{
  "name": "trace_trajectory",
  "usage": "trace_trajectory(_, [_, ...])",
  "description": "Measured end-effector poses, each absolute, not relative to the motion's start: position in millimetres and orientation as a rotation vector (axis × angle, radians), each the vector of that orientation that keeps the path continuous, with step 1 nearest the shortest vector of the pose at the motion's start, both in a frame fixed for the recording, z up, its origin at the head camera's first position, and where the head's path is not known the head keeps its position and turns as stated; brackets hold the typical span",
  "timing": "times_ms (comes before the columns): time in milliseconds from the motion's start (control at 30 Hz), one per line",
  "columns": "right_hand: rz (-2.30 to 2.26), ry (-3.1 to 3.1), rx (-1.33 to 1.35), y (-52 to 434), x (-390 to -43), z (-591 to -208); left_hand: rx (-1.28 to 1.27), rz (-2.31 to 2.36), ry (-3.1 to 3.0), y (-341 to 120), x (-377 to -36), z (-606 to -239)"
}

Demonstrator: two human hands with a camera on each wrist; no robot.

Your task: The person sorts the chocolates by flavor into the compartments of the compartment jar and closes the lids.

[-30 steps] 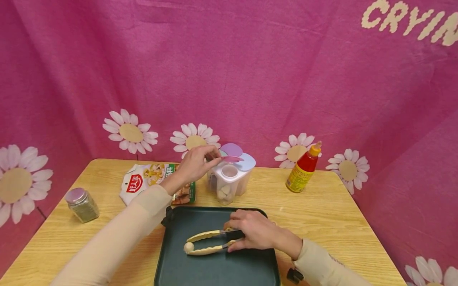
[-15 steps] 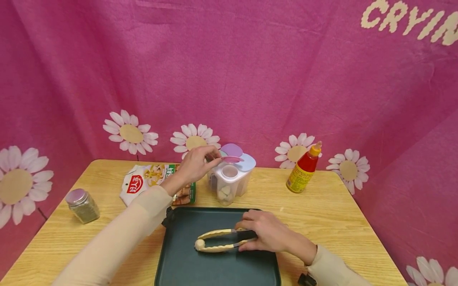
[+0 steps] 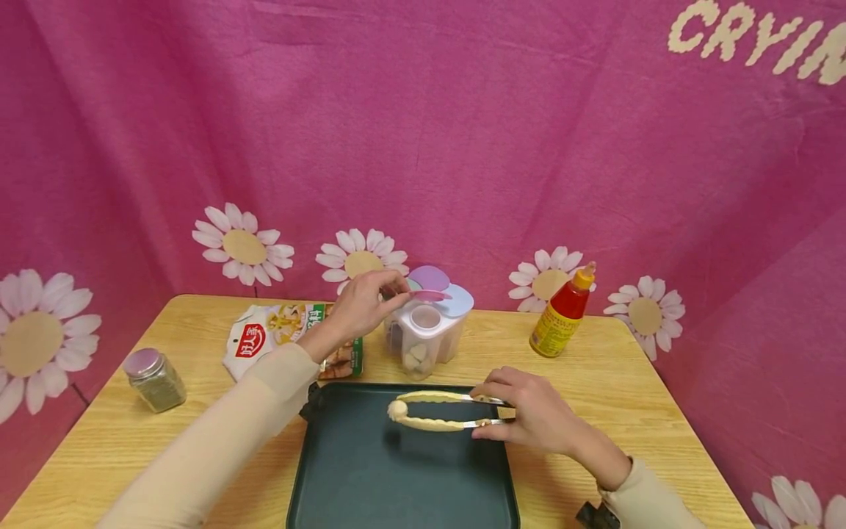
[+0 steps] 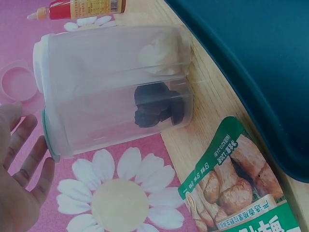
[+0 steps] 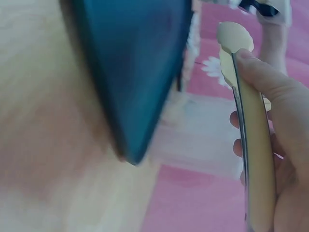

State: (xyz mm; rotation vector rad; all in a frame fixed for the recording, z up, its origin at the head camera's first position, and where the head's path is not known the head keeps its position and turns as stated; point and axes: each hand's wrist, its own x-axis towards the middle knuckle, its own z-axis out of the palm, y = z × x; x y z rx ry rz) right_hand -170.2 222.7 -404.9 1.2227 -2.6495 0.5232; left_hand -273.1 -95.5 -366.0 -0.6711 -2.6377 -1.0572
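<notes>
My left hand [image 3: 366, 301] pinches the raised pink lid [image 3: 431, 295] of a clear divided storage container [image 3: 449, 342] at the back of the table. Below that lid a round opening shows. Pale pieces lie in the front compartment and dark pieces [image 4: 153, 104] in another. My right hand [image 3: 532, 411] grips a pair of tongs [image 3: 432, 425] with cream scalloped tips. Between those tips is a small round cream-coloured ball [image 3: 397, 411], held above the dark tray [image 3: 410, 485], where its shadow falls. In the right wrist view, fingers and thumb wrap the tongs' handle [image 5: 259, 159].
Left of the container lies a printed food packet [image 3: 284, 323]. A spice jar [image 3: 155, 380] with a pinkish lid stands at the table's left. A red sauce bottle [image 3: 562, 312] stands at the back right. Behind the table hangs a pink flowered cloth [image 3: 423, 147].
My right hand has moved right and toward the container, lifting the tongs with the ball up from the tray. The left hand stays at the pink lid.
</notes>
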Motion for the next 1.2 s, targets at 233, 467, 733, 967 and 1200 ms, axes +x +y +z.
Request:
trace_trajectory(233, [0.560, -2.494, 1.178, 236.3, -182.0, -377.0, -0.679, -1.050, -2.619, -94.7, -273.3, -366.7])
trace_trajectory(467, [0.538, -2.426, 1.156, 245.9, -205.2, -354.1, -0.682, -1.056, -2.622, -95.9, -272.8, -368.8])
trace_trajectory(733, [0.508, -2.504, 1.049, 247.2, -224.6, -342.6, -0.682, -1.031, -2.624, -95.9, -273.3, -366.8])
trace_trajectory(967, [0.496, -2.554, 1.023, 245.7, -233.8, -344.1, -0.675, -1.027, -2.633, -95.5, -271.7, -365.9])
trace_trajectory(1200, [0.495, -2.582, 1.022, 243.5, -239.4, -343.4, -0.686, -1.024, -2.615, -96.1, -273.3, -367.5])
